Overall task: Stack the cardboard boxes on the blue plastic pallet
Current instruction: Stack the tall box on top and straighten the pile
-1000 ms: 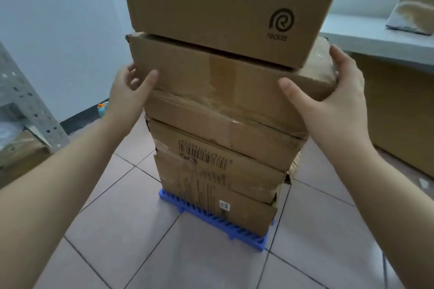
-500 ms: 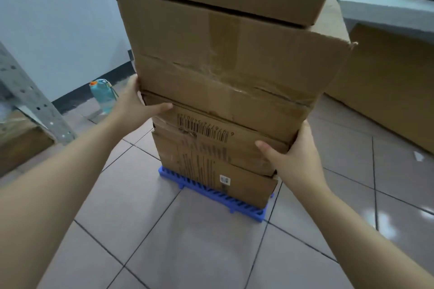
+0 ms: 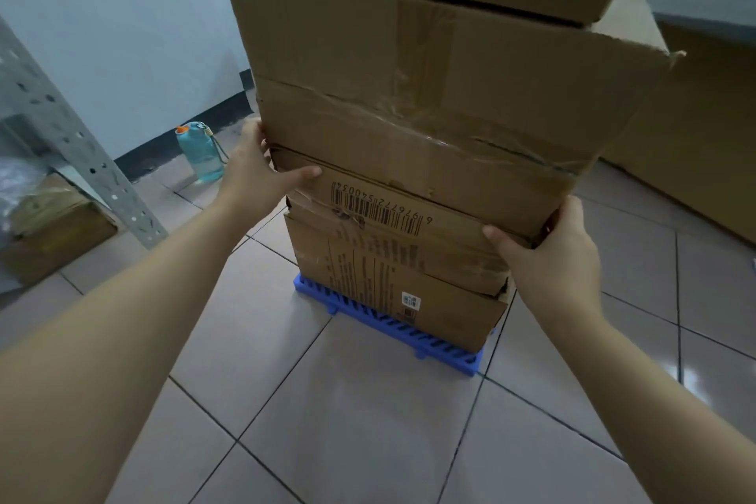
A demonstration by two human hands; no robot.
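Gripping the barcoded box [image 3: 392,213] at both ends, the hands [image 3: 262,176] steady an upright stack on the pallet [image 3: 409,329].

The floor [image 3: 368,421] is laid with pale beige tiles and dark grout lines. A blue plastic pallet [image 3: 429,344] lies flat on it toward the far side, and the bottom cardboard box [image 3: 409,291] of a tall stack rests on the pallet. Near the left wall a teal water bottle [image 3: 201,153] stands upright on the tiles. Further left, a grey perforated shelf post [image 3: 102,172] meets the floor beside a low brown box [image 3: 53,233].
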